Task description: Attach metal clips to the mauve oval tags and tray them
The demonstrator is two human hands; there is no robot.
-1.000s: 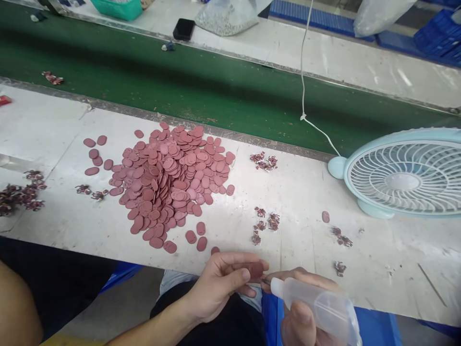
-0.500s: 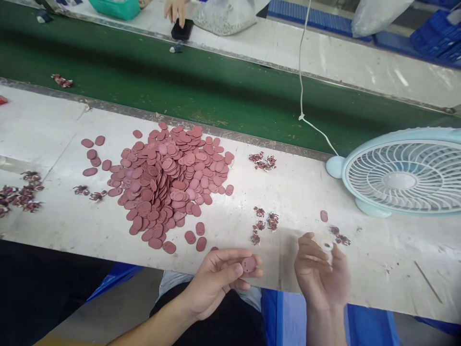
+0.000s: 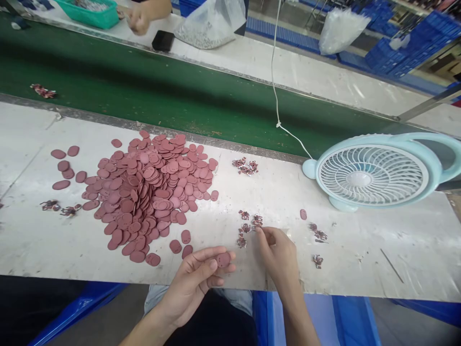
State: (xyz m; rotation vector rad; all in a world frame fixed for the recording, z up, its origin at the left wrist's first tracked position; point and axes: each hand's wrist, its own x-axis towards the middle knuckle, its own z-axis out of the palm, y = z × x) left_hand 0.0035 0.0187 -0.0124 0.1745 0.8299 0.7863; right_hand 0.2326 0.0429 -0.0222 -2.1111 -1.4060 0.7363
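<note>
In my left hand point(image 3: 196, 281) a flat reddish-brown oval disc point(image 3: 223, 260) with small holes is pinched between thumb and fingers, just above the table's front edge. My right hand point(image 3: 279, 252) is lowered over a group of small brown-and-white figures point(image 3: 246, 228), thumb and forefinger closed at the edge of the upper right figure point(image 3: 257, 220). The rest of its fingers are curled and partly hidden. To the left lies a big heap of like discs point(image 3: 151, 187), with a few loose discs point(image 3: 186, 236) near my left hand.
A pale blue fan point(image 3: 374, 173) lies at the right, its white cord point(image 3: 276, 96) crossing the green belt point(image 3: 144, 91). More figures point(image 3: 318, 261) and a thin stick point(image 3: 392, 265) are right of my hands. Across the belt, a co-worker's hand point(image 3: 139, 19) is beside a teal basket point(image 3: 90, 14).
My right hand has moved left from the right-hand side to the group of figures, and the small pale thing at its fingers is out of sight. My left hand still holds the disc. The view has shifted.
</note>
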